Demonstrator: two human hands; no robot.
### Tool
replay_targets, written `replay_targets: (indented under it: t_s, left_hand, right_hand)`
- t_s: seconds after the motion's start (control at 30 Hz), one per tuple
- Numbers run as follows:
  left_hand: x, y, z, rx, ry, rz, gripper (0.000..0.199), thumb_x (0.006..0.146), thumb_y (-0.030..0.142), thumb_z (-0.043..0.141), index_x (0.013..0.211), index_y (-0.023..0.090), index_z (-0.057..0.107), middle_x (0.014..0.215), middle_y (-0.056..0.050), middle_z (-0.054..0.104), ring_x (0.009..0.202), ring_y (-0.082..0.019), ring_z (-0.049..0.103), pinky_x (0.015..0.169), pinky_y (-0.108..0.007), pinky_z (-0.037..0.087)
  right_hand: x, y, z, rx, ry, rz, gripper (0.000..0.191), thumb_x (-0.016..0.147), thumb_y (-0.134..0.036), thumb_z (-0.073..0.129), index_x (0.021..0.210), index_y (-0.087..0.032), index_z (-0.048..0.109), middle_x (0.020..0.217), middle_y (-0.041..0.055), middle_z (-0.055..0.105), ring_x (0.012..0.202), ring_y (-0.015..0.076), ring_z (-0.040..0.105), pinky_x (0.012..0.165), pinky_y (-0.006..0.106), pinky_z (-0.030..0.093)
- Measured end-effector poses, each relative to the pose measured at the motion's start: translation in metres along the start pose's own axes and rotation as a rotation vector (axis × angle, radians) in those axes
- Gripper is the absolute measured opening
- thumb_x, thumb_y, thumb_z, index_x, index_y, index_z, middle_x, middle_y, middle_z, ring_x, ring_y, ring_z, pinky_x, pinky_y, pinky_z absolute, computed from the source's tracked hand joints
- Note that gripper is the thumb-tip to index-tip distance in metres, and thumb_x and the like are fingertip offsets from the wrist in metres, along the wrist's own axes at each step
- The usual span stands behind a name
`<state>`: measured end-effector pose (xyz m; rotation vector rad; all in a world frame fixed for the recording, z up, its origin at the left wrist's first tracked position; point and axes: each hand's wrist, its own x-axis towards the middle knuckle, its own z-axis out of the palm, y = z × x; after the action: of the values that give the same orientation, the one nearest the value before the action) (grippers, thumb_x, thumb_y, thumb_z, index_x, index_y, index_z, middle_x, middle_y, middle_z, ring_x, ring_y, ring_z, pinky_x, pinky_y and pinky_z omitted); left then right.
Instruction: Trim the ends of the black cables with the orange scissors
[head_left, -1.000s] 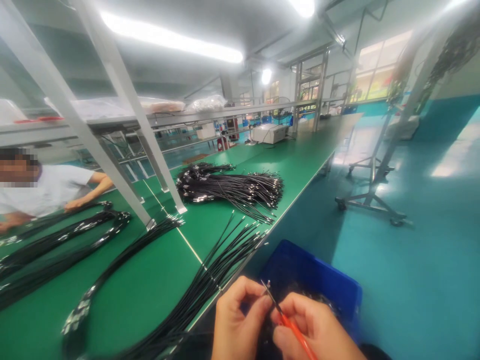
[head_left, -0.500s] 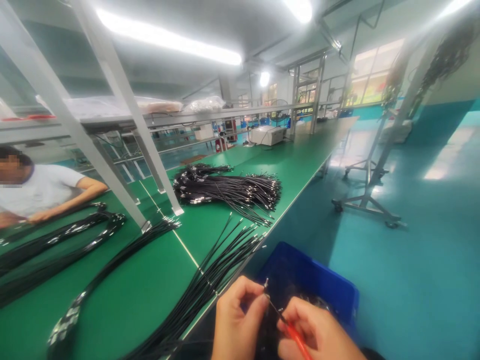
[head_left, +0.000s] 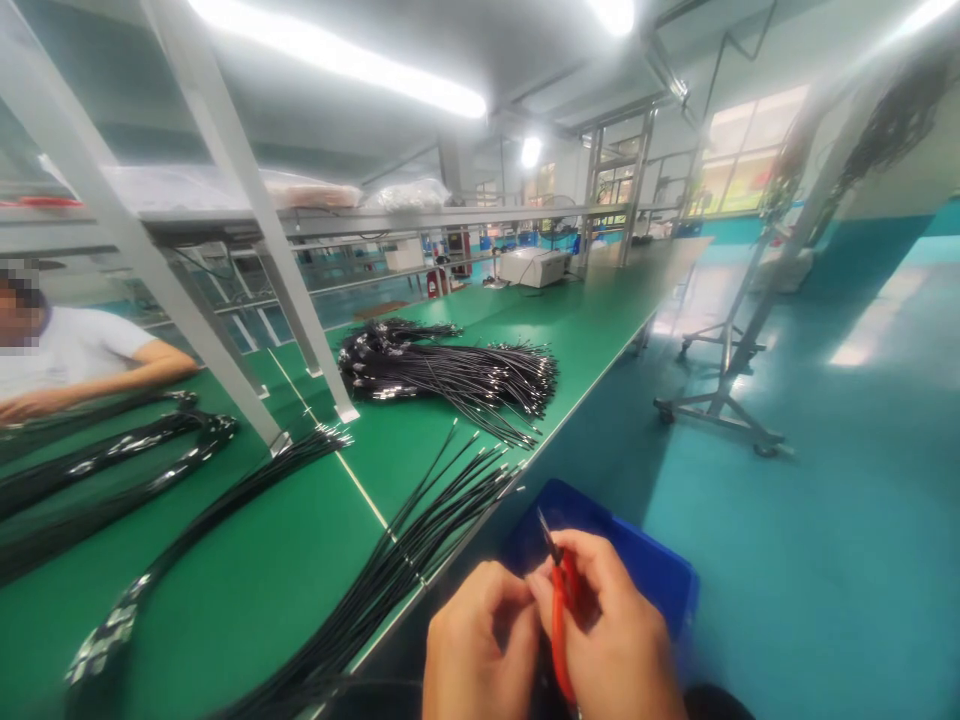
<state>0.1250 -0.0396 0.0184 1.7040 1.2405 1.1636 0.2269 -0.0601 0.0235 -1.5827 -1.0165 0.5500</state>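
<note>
My left hand (head_left: 480,640) is closed in a pinch, thumb against forefinger. A black cable runs in from the left toward it, but the piece between its fingertips is hidden. My right hand (head_left: 619,630) grips a pair of red-handled pliers (head_left: 559,625), whose narrow dark jaws point up and away. The right thumb and forefinger meet the left fingertips. Both hands are in front of a blue bin (head_left: 660,570). Just left of them, a loose bundle of black cables (head_left: 405,550) with pale tips lies along the table edge.
On the green table (head_left: 300,540) lie a large cable pile (head_left: 457,375) and a curved cable bundle (head_left: 172,540). Metal posts (head_left: 259,200) rise from the table. A co-worker (head_left: 90,360) sits across on the left. A wheeled stand (head_left: 724,390) is on the floor at right.
The pliers have swung from pointing at the cable end in my left fingers to pointing upward. My right hand has moved up against the left fingertips, and the cable's metal tip no longer shows.
</note>
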Motion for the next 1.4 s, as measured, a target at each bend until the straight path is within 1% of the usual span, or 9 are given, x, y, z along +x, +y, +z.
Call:
replay_targets:
  t_s: [0.13, 0.3, 0.4, 0.53, 0.73, 0.97, 1.03, 1.17, 1.4]
  left_hand:
    - [0.001, -0.003, -0.003, -0.054, -0.014, -0.015, 0.017, 0.077, 0.021, 0.058, 0.060, 0.019, 0.063, 0.057, 0.000, 0.063, 0.053, -0.015, 0.057, 0.052, -0.021, 0.043]
    - [0.008, -0.008, -0.013, -0.123, -0.106, -0.116, 0.013, 0.076, 0.023, 0.061, 0.065, 0.018, 0.064, 0.060, -0.001, 0.066, 0.058, -0.017, 0.060, 0.055, -0.022, 0.046]
    - [0.011, -0.005, -0.017, -0.238, -0.083, -0.157, 0.011, 0.073, 0.024, 0.065, 0.064, 0.017, 0.065, 0.060, 0.000, 0.066, 0.059, -0.016, 0.059, 0.057, -0.022, 0.045]
    - [0.011, -0.003, -0.018, -0.404, -0.058, -0.206, 0.012, 0.069, 0.024, 0.070, 0.062, 0.016, 0.064, 0.057, 0.002, 0.062, 0.056, -0.013, 0.053, 0.056, -0.021, 0.041]
    - [0.012, -0.008, -0.020, -0.559, -0.128, -0.273, 0.017, 0.064, 0.026, 0.074, 0.061, 0.016, 0.061, 0.053, 0.005, 0.053, 0.051, -0.009, 0.043, 0.050, -0.019, 0.033]
    - [0.015, -0.005, -0.033, -0.723, -0.241, -0.344, 0.018, 0.064, 0.030, 0.077, 0.065, 0.015, 0.066, 0.057, 0.002, 0.057, 0.055, -0.010, 0.044, 0.055, -0.020, 0.035]
    - [0.015, -0.002, -0.036, -0.741, -0.258, -0.352, 0.017, 0.064, 0.028, 0.078, 0.066, 0.015, 0.067, 0.059, 0.002, 0.059, 0.057, -0.010, 0.046, 0.058, -0.020, 0.036]
    - [0.014, -0.001, -0.035, -0.765, -0.283, -0.353, 0.016, 0.064, 0.027, 0.078, 0.066, 0.015, 0.068, 0.061, 0.001, 0.061, 0.058, -0.010, 0.047, 0.057, -0.020, 0.036]
    - [0.013, -0.003, -0.032, -0.801, -0.313, -0.296, 0.015, 0.067, 0.025, 0.079, 0.066, 0.016, 0.067, 0.063, 0.001, 0.064, 0.059, -0.011, 0.052, 0.057, -0.020, 0.038]
  right_hand:
    - [-0.007, 0.007, 0.004, -0.052, 0.056, -0.034, 0.012, 0.076, -0.030, 0.064, 0.087, -0.027, 0.063, 0.073, 0.0026, 0.073, 0.064, 0.0223, 0.068, 0.063, 0.028, 0.055]
    - [-0.019, 0.019, 0.005, -0.111, 0.104, -0.200, 0.013, 0.076, -0.020, 0.061, 0.084, -0.028, 0.068, 0.079, 0.0050, 0.076, 0.074, 0.0236, 0.071, 0.073, 0.029, 0.055]
    - [-0.019, 0.018, -0.001, -0.007, -0.021, -0.135, 0.009, 0.077, -0.027, 0.064, 0.086, -0.027, 0.067, 0.077, 0.0050, 0.075, 0.069, 0.0226, 0.070, 0.067, 0.029, 0.055]
    - [-0.009, 0.004, -0.012, 0.295, -0.181, 0.107, 0.032, 0.068, -0.043, 0.073, 0.091, -0.025, 0.061, 0.073, 0.0014, 0.070, 0.065, 0.0203, 0.068, 0.062, 0.027, 0.054]
    - [0.007, -0.009, -0.022, 0.467, -0.312, 0.224, 0.036, 0.063, -0.041, 0.079, 0.087, -0.023, 0.059, 0.071, -0.0006, 0.066, 0.067, 0.0177, 0.063, 0.065, 0.027, 0.050]
    - [0.016, 0.014, -0.036, 0.663, -1.022, 0.379, 0.058, 0.055, -0.060, 0.079, 0.087, -0.014, 0.062, 0.068, 0.0029, 0.064, 0.057, 0.0106, 0.051, 0.049, 0.019, 0.036]
    - [0.019, 0.021, -0.036, 0.705, -1.138, 0.436, 0.061, 0.055, -0.061, 0.079, 0.088, -0.012, 0.063, 0.068, 0.0043, 0.064, 0.055, 0.0086, 0.050, 0.047, 0.017, 0.033]
    - [0.022, 0.027, -0.030, 0.802, -1.213, 0.462, 0.054, 0.065, -0.056, 0.076, 0.093, -0.012, 0.061, 0.064, 0.0021, 0.062, 0.040, 0.0026, 0.040, 0.037, 0.015, 0.027]
    - [0.025, 0.022, -0.030, 0.766, -1.147, 0.418, 0.056, 0.061, -0.058, 0.077, 0.089, -0.013, 0.059, 0.061, 0.0023, 0.064, 0.035, 0.0001, 0.037, 0.033, 0.012, 0.027]
